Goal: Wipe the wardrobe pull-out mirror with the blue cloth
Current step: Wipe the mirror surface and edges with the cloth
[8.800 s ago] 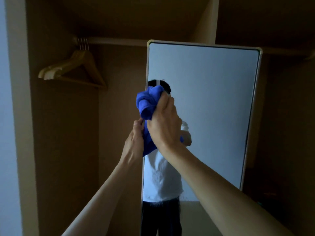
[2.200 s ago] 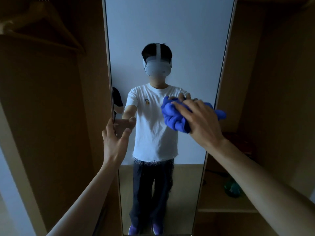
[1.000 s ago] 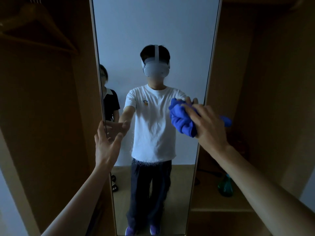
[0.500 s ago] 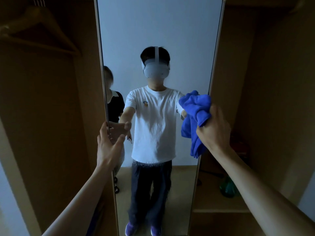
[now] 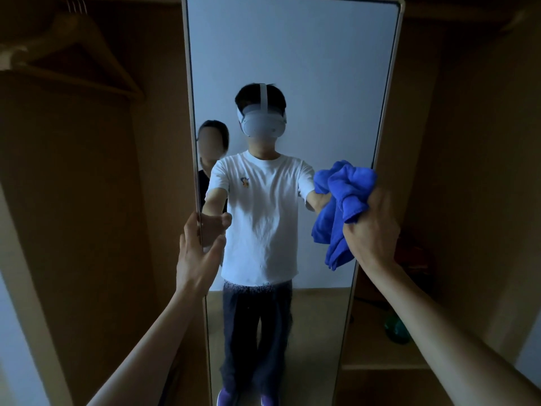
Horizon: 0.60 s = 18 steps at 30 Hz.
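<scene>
The tall pull-out mirror (image 5: 292, 63) stands upright in the middle of the wooden wardrobe, in a pale thin frame. My left hand (image 5: 197, 256) holds its left edge at mid height, thumb on the glass side and fingers behind the frame. My right hand (image 5: 371, 230) grips the bunched blue cloth (image 5: 339, 206) at the mirror's right edge, with a loose end of the cloth hanging down over the glass. The glass reflects me and a second person behind my left shoulder.
A wooden hanger (image 5: 73, 63) hangs on the rail at the upper left. To the right of the mirror a wardrobe shelf (image 5: 380, 366) carries a green object (image 5: 396, 329), and something red (image 5: 415, 259) lies further back.
My right hand has turned from pressing the cloth flat on the glass to gripping it in a fist at the right edge, with the cloth now hanging. The view has tilted up slightly.
</scene>
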Available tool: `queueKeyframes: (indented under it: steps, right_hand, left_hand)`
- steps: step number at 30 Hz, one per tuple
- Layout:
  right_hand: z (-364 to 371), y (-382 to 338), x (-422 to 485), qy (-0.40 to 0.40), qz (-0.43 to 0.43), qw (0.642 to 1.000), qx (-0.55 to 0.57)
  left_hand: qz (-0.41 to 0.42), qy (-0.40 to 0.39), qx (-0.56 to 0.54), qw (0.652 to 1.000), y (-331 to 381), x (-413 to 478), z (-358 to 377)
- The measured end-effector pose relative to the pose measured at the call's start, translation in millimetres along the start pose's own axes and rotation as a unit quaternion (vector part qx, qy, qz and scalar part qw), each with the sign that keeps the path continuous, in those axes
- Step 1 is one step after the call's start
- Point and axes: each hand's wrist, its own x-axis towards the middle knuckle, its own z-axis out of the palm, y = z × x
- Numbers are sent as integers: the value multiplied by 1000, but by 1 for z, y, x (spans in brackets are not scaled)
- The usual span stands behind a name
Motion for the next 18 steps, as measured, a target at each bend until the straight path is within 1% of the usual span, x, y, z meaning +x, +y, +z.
queueKeyframes:
  steps: [2, 5, 8, 11, 16, 18]
  right_hand:
    - [3, -9, -1, -23, -14, 1000, -6]
    - [10, -31, -8, -44, -19, 999, 18]
    - [22, -60, -18, -61, -39, 997, -15]
    - [34, -88, -24, -84, -45, 995, -17]
    - [50, -121, -33, -107, -72, 992, -4]
    - [55, -136, -37, -103, -85, 991, -8]
  left_hand:
    - [5, -6, -4, 1000, 0, 0, -3]
    - [12, -14, -18, 1000, -2, 0, -7]
    - [9, -25, -32, 999, -5, 2, -11]
    - [-3, -41, -47, 998, -6, 3, -16]
    - [-9, -64, -73, 995, -9, 8, -23]
    - [-13, -63, -82, 995, -10, 9, -24]
